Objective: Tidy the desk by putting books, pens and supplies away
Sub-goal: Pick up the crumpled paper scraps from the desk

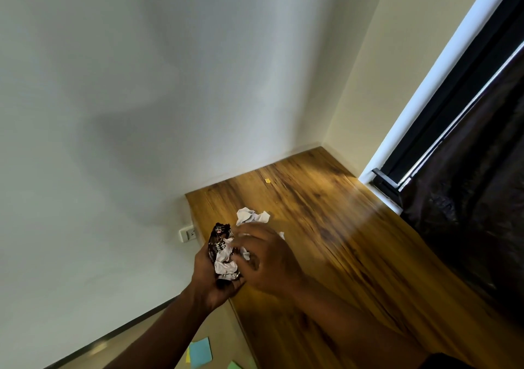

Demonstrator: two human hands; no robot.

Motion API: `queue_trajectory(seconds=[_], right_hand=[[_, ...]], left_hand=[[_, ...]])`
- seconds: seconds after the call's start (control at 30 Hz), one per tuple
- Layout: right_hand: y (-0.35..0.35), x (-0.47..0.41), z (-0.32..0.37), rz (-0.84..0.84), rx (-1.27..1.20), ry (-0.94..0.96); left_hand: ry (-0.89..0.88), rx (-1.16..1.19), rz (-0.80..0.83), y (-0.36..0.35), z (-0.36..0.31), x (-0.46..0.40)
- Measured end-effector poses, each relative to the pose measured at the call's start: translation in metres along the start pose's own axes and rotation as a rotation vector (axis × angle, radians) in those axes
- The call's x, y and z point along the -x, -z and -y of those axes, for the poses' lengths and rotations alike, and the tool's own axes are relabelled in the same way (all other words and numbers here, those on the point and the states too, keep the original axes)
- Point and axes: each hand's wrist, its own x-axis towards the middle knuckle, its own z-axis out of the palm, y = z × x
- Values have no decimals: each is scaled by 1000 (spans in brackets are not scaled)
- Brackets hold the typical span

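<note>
My left hand [211, 276] cups a dark crumpled snack wrapper [217, 236] with a wad of crumpled white paper [225, 263] lying in it, at the left edge of the wooden desk [354, 255]. My right hand [269, 258] hovers just right of that bundle, blurred, its fingers curled towards the paper; whether it grips any I cannot tell. Another crumpled white paper [251, 217] lies on the desk just beyond my hands. A tiny yellow scrap [267, 180] sits further back on the desktop.
A white wall runs along the desk's left and back sides, with a wall socket [188, 234] below desk level. A dark curtain [470, 198] and window frame border the right side. Blue and green sticky notes [200, 351] lie on the floor at the lower left.
</note>
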Motion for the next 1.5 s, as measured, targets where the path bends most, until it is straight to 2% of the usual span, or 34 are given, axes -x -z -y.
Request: queue_trajectory(seconds=[0.13, 0.23, 0.33, 0.5, 0.6, 0.73, 0.87, 0.97, 1.1, 1.23, 1.3, 1.4, 1.5], right_hand=[[5, -15, -22, -155, 11, -272], [2, -27, -49, -57, 93, -445], [-10, -33, -67, 86, 122, -519], [-29, -34, -76, 193, 218, -478], [-31, -34, -79, 149, 225, -495], [-24, -33, -79, -60, 37, -594], [2, -38, -61, -262, -99, -573], [22, -39, -38, -320, -211, -508], [44, -31, -8, -363, -412, -535], [45, -21, 11, -312, -613, -601], [35, -16, 14, -247, -575, -593], [17, -7, 11, -174, -383, -496], [4, -1, 6, -118, -131, -416]], left_hand=[[-19, 74, -28, 1, -6, 5], [-19, 100, -38, 5, -7, 8], [8, 146, -59, 14, -9, 5], [21, 158, -81, 22, -13, 4], [7, 146, -85, 24, -15, 4], [9, 113, -68, 15, -16, 9], [3, 89, -64, 3, -16, 7], [6, 76, -56, -6, -17, 5], [10, 83, -44, -17, -14, 1], [22, 45, -16, -30, -9, 1], [22, -37, -15, -35, -6, 0], [-15, -178, -56, -43, -3, -2], [-28, -157, -64, -48, -3, -7]])
